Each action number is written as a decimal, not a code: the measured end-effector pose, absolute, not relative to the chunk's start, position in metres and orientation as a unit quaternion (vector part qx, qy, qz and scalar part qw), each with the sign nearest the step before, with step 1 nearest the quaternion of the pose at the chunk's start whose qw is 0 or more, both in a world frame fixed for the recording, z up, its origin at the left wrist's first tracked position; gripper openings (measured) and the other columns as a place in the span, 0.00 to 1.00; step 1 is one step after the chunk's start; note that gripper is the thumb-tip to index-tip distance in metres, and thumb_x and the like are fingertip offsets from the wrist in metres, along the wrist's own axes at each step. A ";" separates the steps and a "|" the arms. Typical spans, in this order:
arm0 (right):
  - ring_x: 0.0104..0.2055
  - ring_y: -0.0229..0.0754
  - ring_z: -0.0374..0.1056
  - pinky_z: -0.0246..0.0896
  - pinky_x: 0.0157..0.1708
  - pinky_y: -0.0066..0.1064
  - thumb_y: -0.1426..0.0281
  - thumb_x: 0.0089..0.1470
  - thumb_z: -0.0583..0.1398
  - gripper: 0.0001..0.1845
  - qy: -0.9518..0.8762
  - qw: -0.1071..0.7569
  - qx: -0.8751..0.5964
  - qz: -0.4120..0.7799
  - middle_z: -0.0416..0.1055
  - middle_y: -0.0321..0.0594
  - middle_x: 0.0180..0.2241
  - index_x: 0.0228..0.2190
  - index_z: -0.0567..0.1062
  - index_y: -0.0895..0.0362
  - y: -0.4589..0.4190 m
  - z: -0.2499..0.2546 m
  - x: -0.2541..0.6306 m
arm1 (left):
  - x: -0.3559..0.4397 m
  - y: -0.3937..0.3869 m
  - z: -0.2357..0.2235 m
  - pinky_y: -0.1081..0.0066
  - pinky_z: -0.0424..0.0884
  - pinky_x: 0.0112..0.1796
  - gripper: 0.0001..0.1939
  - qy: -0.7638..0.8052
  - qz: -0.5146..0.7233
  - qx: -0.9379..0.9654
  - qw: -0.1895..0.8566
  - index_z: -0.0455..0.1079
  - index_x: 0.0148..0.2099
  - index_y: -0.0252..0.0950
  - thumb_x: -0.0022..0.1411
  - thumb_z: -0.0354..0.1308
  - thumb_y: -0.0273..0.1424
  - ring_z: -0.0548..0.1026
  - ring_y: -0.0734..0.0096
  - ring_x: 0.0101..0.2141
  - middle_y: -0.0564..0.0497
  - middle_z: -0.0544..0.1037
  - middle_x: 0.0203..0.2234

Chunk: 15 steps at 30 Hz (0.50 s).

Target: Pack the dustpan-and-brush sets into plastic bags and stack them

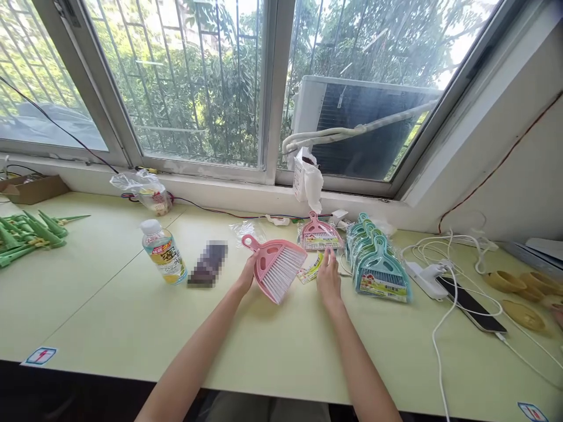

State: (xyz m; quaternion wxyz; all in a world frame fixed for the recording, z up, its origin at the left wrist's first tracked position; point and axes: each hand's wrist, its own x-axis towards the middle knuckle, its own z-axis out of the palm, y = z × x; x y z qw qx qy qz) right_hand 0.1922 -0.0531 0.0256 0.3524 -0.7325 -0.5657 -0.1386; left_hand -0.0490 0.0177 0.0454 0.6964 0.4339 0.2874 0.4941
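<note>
My left hand (pixel 249 274) grips a pink dustpan (pixel 264 264) by its left side near the handle. A small brush with white bristles (pixel 282 274) is nested in the pan, and the set is tilted above the table. My right hand (pixel 329 278) reaches over the table with its fingers stretched forward, next to a yellow-green label card (pixel 311 269). Just beyond those fingertips lies another pink dustpan set (pixel 319 233) in clear wrapping. To the right, several wrapped teal dustpan sets (pixel 382 272) lie overlapping in a row.
A drink bottle (pixel 163 252) and a blurred dark flat object (pixel 208 264) are on the left. Clear plastic wrapping (pixel 247 230) lies behind the dustpan. White cables (pixel 440 328), a power strip (pixel 426 281) and a phone (pixel 472 305) occupy the right. An open white carton (pixel 307 179) stands by the window.
</note>
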 end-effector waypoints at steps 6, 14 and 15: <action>0.55 0.50 0.57 0.55 0.50 0.44 0.75 0.60 0.45 0.22 -0.597 0.388 -0.678 -0.186 0.63 0.51 0.53 0.52 0.67 0.56 -0.060 0.047 0.163 | -0.037 0.005 0.043 0.64 0.65 0.48 0.19 0.328 0.541 0.443 0.636 0.71 0.44 0.35 0.57 0.58 0.43 0.73 0.58 0.45 0.45 0.77 0.42; 0.44 0.48 0.65 0.58 0.46 0.40 0.69 0.52 0.58 0.10 -0.666 0.481 -0.564 -0.082 0.72 0.45 0.40 0.38 0.73 0.57 -0.060 0.057 0.095 | -0.023 -0.030 0.038 0.61 0.65 0.47 0.22 0.337 0.482 0.660 0.468 0.67 0.46 0.34 0.63 0.48 0.47 0.72 0.61 0.42 0.45 0.76 0.40; 0.42 0.47 0.65 0.59 0.44 0.39 0.70 0.51 0.60 0.09 -0.660 0.499 -0.558 -0.062 0.73 0.44 0.38 0.36 0.74 0.57 -0.060 0.061 0.096 | -0.025 -0.032 0.040 0.61 0.65 0.47 0.22 0.347 0.475 0.676 0.443 0.68 0.45 0.35 0.63 0.46 0.48 0.72 0.61 0.41 0.45 0.76 0.38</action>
